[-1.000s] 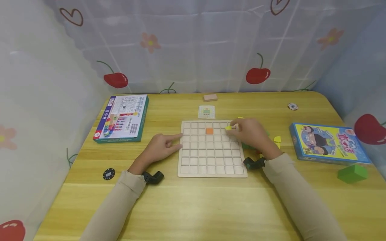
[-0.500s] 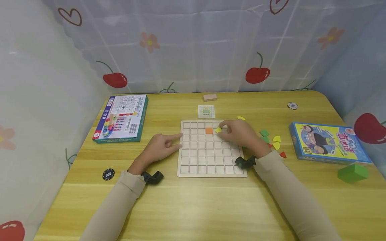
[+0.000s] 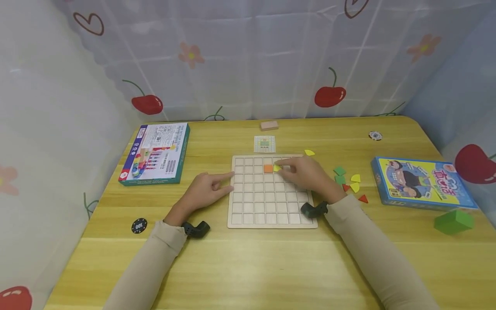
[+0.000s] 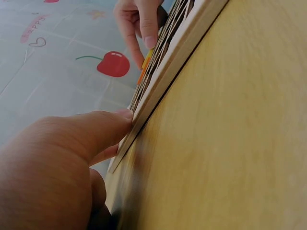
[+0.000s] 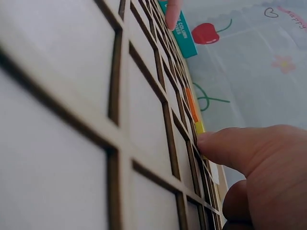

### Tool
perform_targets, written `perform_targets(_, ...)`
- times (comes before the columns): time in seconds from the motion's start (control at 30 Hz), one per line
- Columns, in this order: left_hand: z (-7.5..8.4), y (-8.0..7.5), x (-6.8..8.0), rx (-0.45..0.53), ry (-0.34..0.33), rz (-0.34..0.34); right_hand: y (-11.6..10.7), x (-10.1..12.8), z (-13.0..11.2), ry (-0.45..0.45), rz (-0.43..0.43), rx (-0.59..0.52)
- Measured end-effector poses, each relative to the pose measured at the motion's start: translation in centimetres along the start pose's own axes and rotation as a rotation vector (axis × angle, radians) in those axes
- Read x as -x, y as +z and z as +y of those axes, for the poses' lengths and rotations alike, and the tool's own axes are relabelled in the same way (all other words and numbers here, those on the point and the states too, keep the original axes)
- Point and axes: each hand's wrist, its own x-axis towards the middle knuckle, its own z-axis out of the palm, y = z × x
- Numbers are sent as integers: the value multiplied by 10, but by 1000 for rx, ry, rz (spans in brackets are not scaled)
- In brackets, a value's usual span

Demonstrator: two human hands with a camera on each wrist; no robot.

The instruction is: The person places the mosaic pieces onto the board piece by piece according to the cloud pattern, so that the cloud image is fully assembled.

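We look at the wooden grid board (image 3: 271, 191) on the table (image 3: 248, 258); our right hand (image 3: 306, 172) lies over its upper right part, and its fingers (image 5: 225, 143) press down a small yellow piece (image 3: 277, 168) in the second row, just to the right of the orange square (image 3: 268, 168); the two pieces touch or nearly touch. The yellow piece lies at the fingertips, to the left of the palm, so the right hand is clearly the nearer one; we cannot tell the exact shape or long axis of the piece, because the fingers cover part of it. The fingers seem stretched on top of the piece rather than curled around it. Our left hand (image 3: 207, 189) rests on the table with the index finger straight against the left edge of the board, the other fingers loosely bent, holding nothing.

Compared with one second ago, the right hand has moved to the left across the board, carrying the yellow piece from near the right edge to beside the orange square; the loose green, yellow and red pieces (image 3: 350, 183) on the right are now uncovered; the left hand has not moved.
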Motion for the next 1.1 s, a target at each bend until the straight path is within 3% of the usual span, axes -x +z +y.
perform_targets(0.8, 1, 0, 1, 0, 4, 7, 4, 5, 0, -50, 58, 19)
perform_targets(1.1, 1, 1, 1, -10, 11, 10, -3, 11, 16, 21, 119, -44)
